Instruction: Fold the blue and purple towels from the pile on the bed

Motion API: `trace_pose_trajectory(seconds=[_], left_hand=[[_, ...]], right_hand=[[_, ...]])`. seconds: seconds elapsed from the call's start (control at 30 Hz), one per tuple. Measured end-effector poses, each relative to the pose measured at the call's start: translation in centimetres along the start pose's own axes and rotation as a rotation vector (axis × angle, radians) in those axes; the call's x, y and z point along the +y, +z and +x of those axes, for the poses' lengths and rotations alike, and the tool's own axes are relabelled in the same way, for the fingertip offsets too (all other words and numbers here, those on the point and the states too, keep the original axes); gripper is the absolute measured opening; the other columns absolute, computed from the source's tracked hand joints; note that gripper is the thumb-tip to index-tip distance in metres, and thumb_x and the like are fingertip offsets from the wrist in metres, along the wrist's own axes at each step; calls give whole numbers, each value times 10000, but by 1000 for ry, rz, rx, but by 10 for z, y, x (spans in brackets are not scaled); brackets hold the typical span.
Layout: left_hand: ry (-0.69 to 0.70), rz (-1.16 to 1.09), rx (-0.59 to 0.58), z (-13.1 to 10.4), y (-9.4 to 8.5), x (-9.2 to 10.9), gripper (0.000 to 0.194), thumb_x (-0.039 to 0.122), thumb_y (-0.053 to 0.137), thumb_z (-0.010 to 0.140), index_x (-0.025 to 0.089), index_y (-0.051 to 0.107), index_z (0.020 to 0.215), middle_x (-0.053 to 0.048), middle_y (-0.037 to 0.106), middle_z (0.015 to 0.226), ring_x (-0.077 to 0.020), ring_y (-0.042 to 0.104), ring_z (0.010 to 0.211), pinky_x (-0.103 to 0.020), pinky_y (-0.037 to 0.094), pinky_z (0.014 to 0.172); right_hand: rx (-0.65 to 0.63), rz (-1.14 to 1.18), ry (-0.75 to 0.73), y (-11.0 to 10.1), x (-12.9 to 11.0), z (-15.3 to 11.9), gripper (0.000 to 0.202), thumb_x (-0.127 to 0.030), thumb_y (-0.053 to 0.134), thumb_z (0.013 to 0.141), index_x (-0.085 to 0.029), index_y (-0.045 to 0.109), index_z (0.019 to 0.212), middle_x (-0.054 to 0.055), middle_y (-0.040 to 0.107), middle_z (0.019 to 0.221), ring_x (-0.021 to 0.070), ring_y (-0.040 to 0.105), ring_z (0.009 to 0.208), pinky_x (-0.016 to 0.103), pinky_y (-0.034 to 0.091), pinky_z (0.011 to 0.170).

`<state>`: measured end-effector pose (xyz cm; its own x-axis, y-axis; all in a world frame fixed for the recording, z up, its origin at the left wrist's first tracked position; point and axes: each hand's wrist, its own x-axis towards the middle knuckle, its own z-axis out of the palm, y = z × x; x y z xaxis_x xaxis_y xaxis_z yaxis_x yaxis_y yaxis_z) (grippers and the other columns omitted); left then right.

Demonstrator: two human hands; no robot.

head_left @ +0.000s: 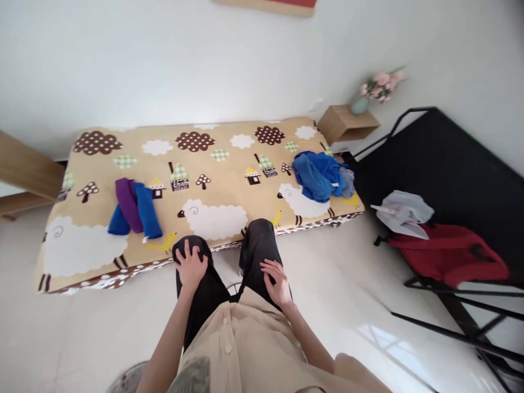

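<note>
My left hand (191, 266) lies on my left knee, fingers spread over the black trousers (215, 273), holding nothing. On the other thigh rests my right hand (277, 282), its fingers stretched out and also without anything in them. Ahead of my knees is a low bed with a sheep-print sheet (221, 180). To the left on the sheet are rolled cloths, a purple one (127, 203) between blue ones (147, 212). A loose, crumpled heap of blue cloths (317, 174) sits at the right end. Neither hand touches the cloths.
A wooden nightstand (333, 128) with a vase of pink flowers (360, 103) stands beyond the bed's right end. At right, a black-framed chair or rack (413, 147) bears a red bag (450, 254) and a white plastic bag (405, 213). Wooden furniture (28, 169) is at far left.
</note>
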<state>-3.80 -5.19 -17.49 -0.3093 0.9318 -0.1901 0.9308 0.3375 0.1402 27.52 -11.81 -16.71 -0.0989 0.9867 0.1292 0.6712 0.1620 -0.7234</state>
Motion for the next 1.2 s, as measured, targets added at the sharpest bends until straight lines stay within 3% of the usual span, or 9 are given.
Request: trace_pose_trajectory(seconds=[0.13,0.33,0.47,0.63,0.8,0.9,1.0,1.07,1.2], left_hand=[[10,32,-4,1,3,1,424,379,482,993,164,673,1305,-128,259,1759,-519,270,1541,-719,412,1126],[16,66,10,-3,1,-1,419,388,492,998,176,675,1309,-124,284,1748,-498,293,1535,-670,428,1132],[32,88,57,-4,6,-5,426,409,453,1019,174,669,1302,-118,312,1734,-484,323,1522,-651,445,1125],[31,119,79,-3,11,-7,417,401,468,1006,182,664,1303,-110,322,1731,-463,349,1514,-632,456,1124],[17,120,80,2,13,-7,417,421,456,1014,183,643,1301,-109,342,1721,-456,350,1512,-634,457,1130],[11,119,84,9,19,-4,395,414,481,996,192,634,1284,-107,352,1716,-457,350,1513,-650,446,1140],[5,117,97,16,22,1,372,418,494,977,204,625,1252,-110,366,1706,-455,359,1512,-663,441,1143],[-1,108,116,20,22,4,365,437,481,975,211,619,1226,-114,389,1691,-458,376,1503,-674,452,1127],[-16,69,130,26,20,4,320,371,571,887,265,655,1177,-90,456,1641,-436,410,1494,-659,459,1116]], right_hand=[[215,111,-46,9,8,6,282,-181,521,1003,-239,796,977,78,821,1068,260,736,1132,558,517,1108],[279,307,11,5,9,11,255,-150,554,983,-243,790,960,77,812,1046,243,734,1097,459,582,1017],[320,390,75,3,36,34,245,-180,536,985,-237,772,1011,93,790,1087,235,728,1102,425,595,1015],[280,214,85,-24,111,118,360,-222,542,929,-196,710,1247,165,684,1375,275,700,1188,452,597,998],[299,104,327,-82,191,222,614,-212,540,880,-140,511,1490,252,506,1548,215,736,832,454,613,929],[348,-30,449,-110,226,271,686,-204,562,856,-96,446,1524,274,483,1561,299,718,1108,491,543,1072],[333,-152,502,-134,253,312,758,-203,592,857,-57,370,1567,279,423,1616,342,518,1448,482,459,1182],[320,-222,564,-151,269,339,786,-207,588,887,-49,306,1604,276,372,1655,341,467,1496,471,446,1194],[205,-386,657,-185,295,387,846,-225,613,936,-75,211,1665,276,248,1720,347,520,1457,445,476,1160]])
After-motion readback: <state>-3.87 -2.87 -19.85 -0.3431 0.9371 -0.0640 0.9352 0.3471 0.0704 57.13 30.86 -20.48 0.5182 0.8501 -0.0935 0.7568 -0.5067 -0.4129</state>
